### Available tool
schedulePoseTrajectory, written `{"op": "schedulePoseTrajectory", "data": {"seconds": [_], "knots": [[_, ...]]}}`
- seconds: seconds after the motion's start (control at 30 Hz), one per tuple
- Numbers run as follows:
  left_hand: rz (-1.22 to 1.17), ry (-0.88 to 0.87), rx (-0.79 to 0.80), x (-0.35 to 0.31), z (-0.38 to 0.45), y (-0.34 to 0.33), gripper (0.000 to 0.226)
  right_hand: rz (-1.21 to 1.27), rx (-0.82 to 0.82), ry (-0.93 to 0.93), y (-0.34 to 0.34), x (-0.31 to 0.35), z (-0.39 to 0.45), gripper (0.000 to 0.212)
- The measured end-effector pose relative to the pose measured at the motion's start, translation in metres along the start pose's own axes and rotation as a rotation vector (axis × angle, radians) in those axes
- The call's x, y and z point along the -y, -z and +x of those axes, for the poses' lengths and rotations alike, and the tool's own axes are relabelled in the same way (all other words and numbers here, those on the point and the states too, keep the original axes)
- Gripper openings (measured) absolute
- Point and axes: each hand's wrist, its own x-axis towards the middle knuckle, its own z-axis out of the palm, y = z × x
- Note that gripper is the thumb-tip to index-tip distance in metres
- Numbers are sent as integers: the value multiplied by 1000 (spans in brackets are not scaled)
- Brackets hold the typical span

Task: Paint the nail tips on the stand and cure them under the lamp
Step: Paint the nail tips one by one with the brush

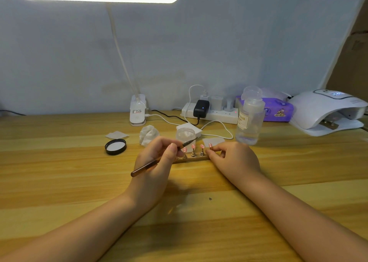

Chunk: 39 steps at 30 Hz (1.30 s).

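The nail tips (193, 146), pink and white, stand on small pegs along the wooden stand (191, 159), which lies between the two hands. The left hand (157, 158) pinches a brown brush (159, 162), its dark point aimed past the tips. The right hand (233, 156) curls its fingers on the stand's right end. Just beyond the hands sits an open clear jar (186, 135); its black lid (115, 146) lies left of the left hand. The curing lamp (326, 110) sits far right of the right hand.
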Motion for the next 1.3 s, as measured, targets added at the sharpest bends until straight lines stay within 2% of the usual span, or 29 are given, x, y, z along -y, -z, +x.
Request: {"op": "schedulePoseTrajectory", "data": {"seconds": [0.13, 0.27, 0.37, 0.53, 0.77, 0.97, 1.3], "knots": [[-2, 3, 0, 0, 0, 0, 23, 27, 21, 15, 2, 1, -1, 24], [4, -1, 0, -1, 0, -1, 26, -28, 35, 41, 4, 5, -2, 23], [6, 2, 1, -1, 0, -1, 15, -87, 8, 69, 5, 8, -4, 24], [52, -23, 36, -3, -2, -1, 16, 140, -132, 164, 6, 8, -7, 16], [117, -62, 54, -6, -2, -3, 19, 427, -150, 216, 5, 7, -8, 16], [200, -111, 79, -6, -2, -4, 18, 477, -164, 241, 5, 8, -8, 16], [185, -81, 77, -7, -3, -4, 19, 484, -171, 266, 5, 8, -8, 13]]}}
